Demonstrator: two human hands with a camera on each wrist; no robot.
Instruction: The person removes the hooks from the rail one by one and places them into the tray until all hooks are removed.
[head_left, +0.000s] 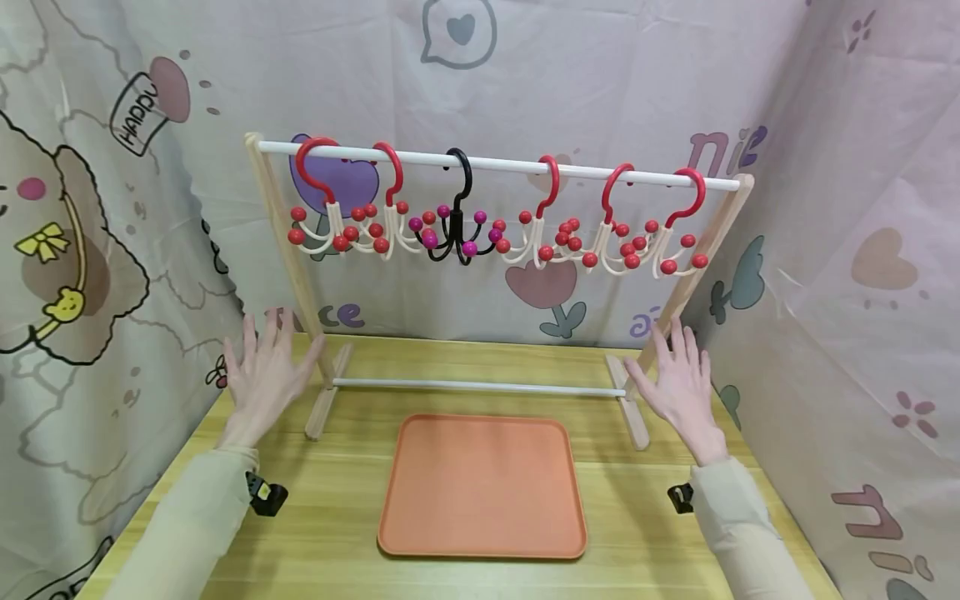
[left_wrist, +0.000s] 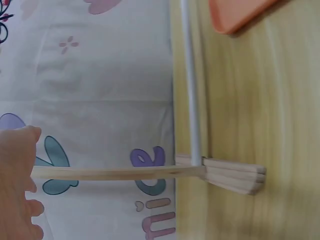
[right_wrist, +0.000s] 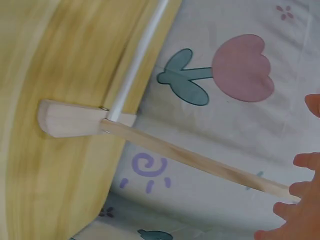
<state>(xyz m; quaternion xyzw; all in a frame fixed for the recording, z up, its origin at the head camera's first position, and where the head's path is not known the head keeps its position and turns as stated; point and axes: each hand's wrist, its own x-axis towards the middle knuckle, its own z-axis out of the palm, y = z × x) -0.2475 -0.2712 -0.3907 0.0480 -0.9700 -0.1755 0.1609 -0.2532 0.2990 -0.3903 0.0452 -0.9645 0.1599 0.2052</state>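
My left hand (head_left: pixel 264 377) fingers spread beside the wooden rack (head_left: pixel 300 275) left post, my right hand (head_left: pixel 681 385) fingers apart at its right post, holding nothing, orange tray (head_left: pixel 482 487) between on the table (head_left: pixel 337 533)

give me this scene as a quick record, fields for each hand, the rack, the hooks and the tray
left hand: open, fingers spread, beside the rack's left post
right hand: open, fingers spread, beside the rack's right post
rack: wooden frame with a white top rail, stands at the back of the table
red hooks: five on the rail, with cream arms and red balls
black hook: one on the rail, between the red ones, with magenta balls
tray: orange, flat on the table in front of the rack, nothing on it
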